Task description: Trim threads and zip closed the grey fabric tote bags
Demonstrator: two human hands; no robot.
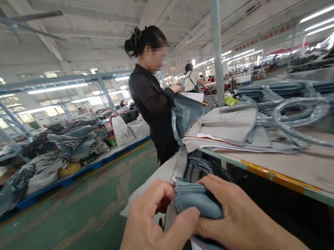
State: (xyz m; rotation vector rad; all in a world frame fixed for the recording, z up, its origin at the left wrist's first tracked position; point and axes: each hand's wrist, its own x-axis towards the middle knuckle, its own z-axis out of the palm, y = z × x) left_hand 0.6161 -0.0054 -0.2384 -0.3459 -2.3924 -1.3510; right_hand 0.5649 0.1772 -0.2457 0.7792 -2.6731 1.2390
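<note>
A blue-grey leather-like piece, folded and gathered into several creases at its upper edge, sits between my two hands in front of me. My left hand is closed at its left edge, with the thumb pressed on its front and the fingertips partly hidden behind. From the other side, my right hand grips the same piece, fingers over the top and thumb below. Pale grey backing material spreads out to the left behind my hands. Below them, more blue-grey material with a white underside shows.
A worktable with a yellow-marked edge runs along the right, bearing grey flat pieces and plastic-wrapped blue-grey tubing. Ahead, a co-worker in black holds a blue-grey piece. Material is heaped on blue pallets at left.
</note>
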